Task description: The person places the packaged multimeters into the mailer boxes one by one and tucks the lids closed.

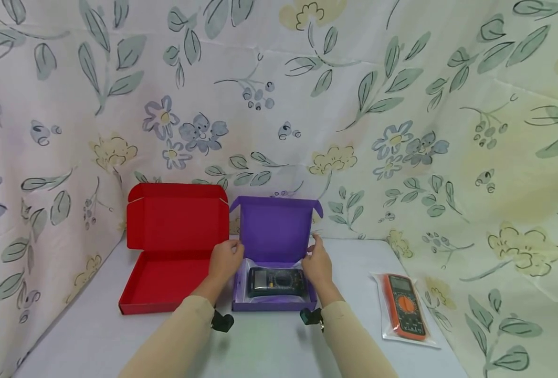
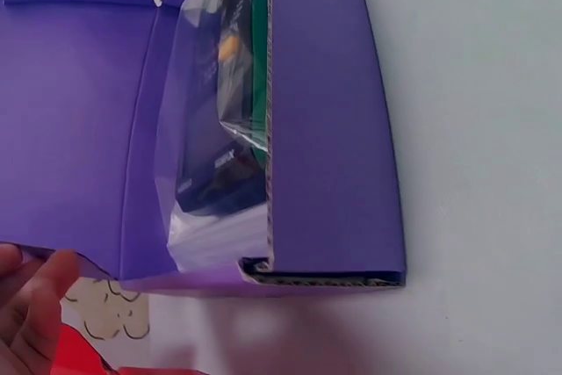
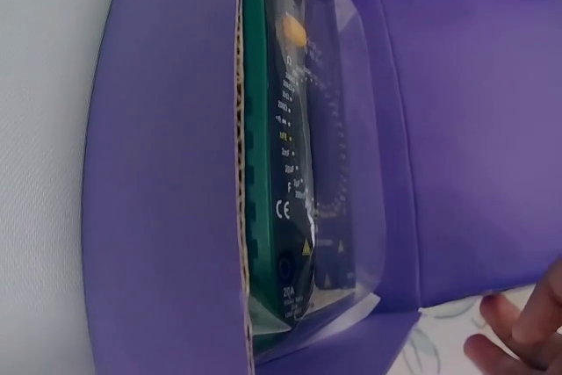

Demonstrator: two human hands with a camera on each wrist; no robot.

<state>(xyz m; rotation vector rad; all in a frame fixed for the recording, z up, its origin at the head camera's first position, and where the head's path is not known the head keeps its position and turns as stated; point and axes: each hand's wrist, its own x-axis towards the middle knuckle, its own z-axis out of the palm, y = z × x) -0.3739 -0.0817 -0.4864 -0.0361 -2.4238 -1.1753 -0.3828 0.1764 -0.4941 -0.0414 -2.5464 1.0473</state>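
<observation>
A purple cardboard box [image 1: 275,307] stands with its lid [image 1: 275,231] raised. Inside lies a dark multimeter [image 1: 276,282] in a clear plastic bag [image 3: 369,217]; the right wrist view shows its green side and printed dial. My left hand [image 1: 225,261] is at the lid's left edge, where its thumb and a finger [image 2: 54,274] pinch the side. On the opposite side my right hand [image 1: 317,265] stays close to the lid's edge, its fingers [image 3: 531,327] loosely bent and holding nothing visible. Contact between them and the lid is hard to tell.
To the left a red box [image 1: 178,223] stands with its lid up, close beside the purple one. An orange multimeter [image 1: 405,306] in a clear bag lies at the right on the white table [image 1: 260,346]. Behind hangs a floral cloth [image 1: 279,105].
</observation>
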